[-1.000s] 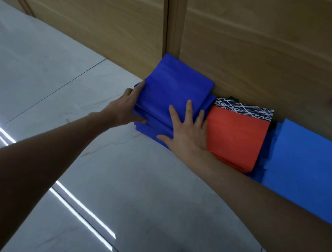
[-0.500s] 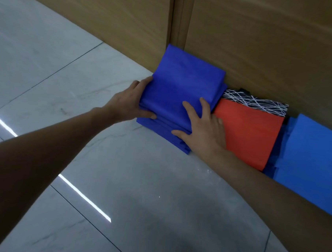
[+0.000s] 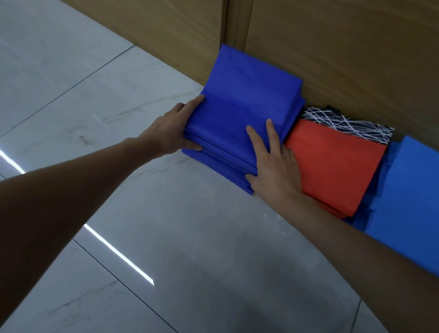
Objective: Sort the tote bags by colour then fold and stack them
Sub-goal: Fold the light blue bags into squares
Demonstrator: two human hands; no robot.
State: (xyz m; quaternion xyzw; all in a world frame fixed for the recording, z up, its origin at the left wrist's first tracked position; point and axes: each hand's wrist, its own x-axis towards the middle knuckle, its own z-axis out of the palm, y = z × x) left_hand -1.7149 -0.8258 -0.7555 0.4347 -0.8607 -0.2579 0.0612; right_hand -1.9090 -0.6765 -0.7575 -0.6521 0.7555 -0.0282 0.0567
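Observation:
A stack of folded dark blue tote bags [image 3: 244,102] lies on the floor against a wooden wall. My left hand [image 3: 173,131] grips the stack's left edge, with fingers on top and thumb at its lower layers. My right hand [image 3: 276,163] lies flat on the stack's near right corner, fingers straight. To the right sits a folded red tote bag pile [image 3: 339,164], with a black bag with white lines [image 3: 348,124] behind it. A lighter blue folded pile [image 3: 413,200] is at the far right.
The wooden wall panels [image 3: 344,51] run right behind the piles. Glossy grey floor tiles [image 3: 185,240] spread in front and to the left, with bright light reflections.
The view has shifted slightly. My right hand has slid toward the stack's near right corner, its fingers closer together. My left hand keeps its hold on the left edge.

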